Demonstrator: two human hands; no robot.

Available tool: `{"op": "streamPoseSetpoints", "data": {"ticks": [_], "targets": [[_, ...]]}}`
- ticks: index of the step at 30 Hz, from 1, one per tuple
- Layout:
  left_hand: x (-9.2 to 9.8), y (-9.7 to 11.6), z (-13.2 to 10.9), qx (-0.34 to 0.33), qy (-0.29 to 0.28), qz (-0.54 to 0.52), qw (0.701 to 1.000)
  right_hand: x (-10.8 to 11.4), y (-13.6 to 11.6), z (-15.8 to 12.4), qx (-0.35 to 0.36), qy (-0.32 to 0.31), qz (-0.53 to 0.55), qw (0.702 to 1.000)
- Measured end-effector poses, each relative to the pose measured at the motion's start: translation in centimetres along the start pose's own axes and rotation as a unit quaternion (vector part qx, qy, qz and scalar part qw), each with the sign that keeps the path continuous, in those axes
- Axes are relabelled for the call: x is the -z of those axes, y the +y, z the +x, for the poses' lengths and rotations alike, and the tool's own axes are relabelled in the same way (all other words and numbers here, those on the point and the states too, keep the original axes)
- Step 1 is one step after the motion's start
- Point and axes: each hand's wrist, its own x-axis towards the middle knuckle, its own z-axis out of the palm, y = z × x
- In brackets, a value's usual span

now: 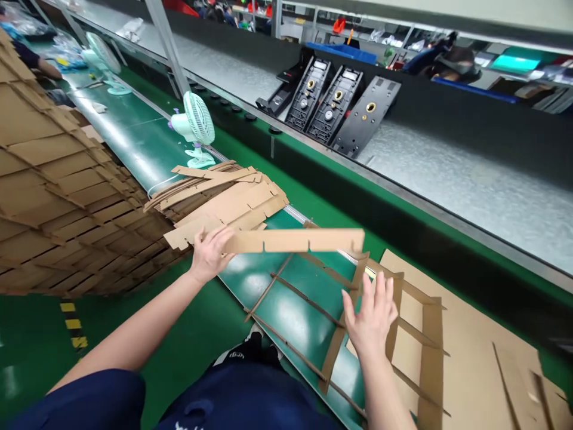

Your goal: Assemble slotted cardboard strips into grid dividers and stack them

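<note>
My left hand (210, 254) grips one end of a slotted cardboard strip (290, 240), holding it level above the green table with its notches facing down. The strip's far end reaches to the right, near my right hand. My right hand (370, 313) has its fingers apart and holds nothing, hovering over a cardboard divider grid (432, 346). That grid is made of interlocked strips standing on edge; long strips run left across the table, joined by a cross strip. Beyond my left hand lies a loose pile of notched cardboard strips (233, 197).
A tall stack of cardboard dividers (67, 179) stands at the left. A mint fan (197, 119) sits behind the pile. Black plastic parts (308, 95) rest on the raised line at the back. A flat cardboard sheet (474, 334) lies at right. Another person's arm (49, 68) shows far left.
</note>
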Motion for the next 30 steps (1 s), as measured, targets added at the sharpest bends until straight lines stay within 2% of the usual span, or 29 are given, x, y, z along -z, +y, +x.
{"op": "streamPoseSetpoints", "data": {"ticks": [2, 5, 7, 8, 9, 10, 12, 14, 16, 18, 22, 26, 30], "targets": [[0.6, 2.3, -0.8, -0.097, -0.029, -0.020, 0.995, 2.4, -0.1, 1.6, 0.045, -0.055, -0.006, 0.997], [0.5, 4.4, -1.5, -0.164, -0.050, -0.036, 0.984, 4.9, 1.6, 2.4, 0.097, -0.230, 0.053, 0.967], [-0.1, 5.2, -1.2, -0.158, -0.047, -0.039, 0.985, 5.7, 3.3, 1.2, 0.087, -0.353, 0.108, 0.925], [-0.6, 5.7, -0.8, -0.140, -0.045, -0.038, 0.988, 5.8, 4.1, 0.2, 0.062, -0.387, 0.133, 0.910], [-1.2, 6.3, -0.4, -0.116, -0.045, -0.038, 0.992, 5.8, 4.6, -1.0, 0.022, -0.393, 0.156, 0.906], [-1.8, 7.1, -0.1, -0.094, -0.053, -0.042, 0.993, 5.7, 5.0, -2.3, -0.031, -0.373, 0.182, 0.910], [-3.4, 8.9, 0.1, -0.093, -0.094, -0.067, 0.989, 4.8, 4.8, -4.8, -0.161, -0.278, 0.246, 0.915], [-5.1, 10.9, -0.6, -0.143, -0.163, -0.111, 0.970, 3.1, 3.5, -6.7, -0.260, -0.173, 0.325, 0.893], [-6.9, 12.5, -2.0, -0.178, -0.227, -0.139, 0.947, 0.8, 1.6, -8.0, -0.305, -0.107, 0.380, 0.867], [-8.2, 13.4, -3.6, -0.182, -0.271, -0.138, 0.935, -1.7, -0.7, -8.8, -0.320, -0.079, 0.374, 0.867], [-9.4, 13.4, -5.2, -0.184, -0.293, -0.118, 0.931, -5.4, -4.3, -9.3, -0.310, -0.087, 0.276, 0.906], [-9.2, 13.2, -4.9, -0.189, -0.294, -0.123, 0.929, -6.8, -6.2, -9.1, -0.280, -0.095, 0.172, 0.940], [-8.9, 13.2, -4.7, -0.200, -0.289, -0.143, 0.925, -7.3, -7.2, -8.3, -0.260, -0.123, 0.099, 0.953]]}}
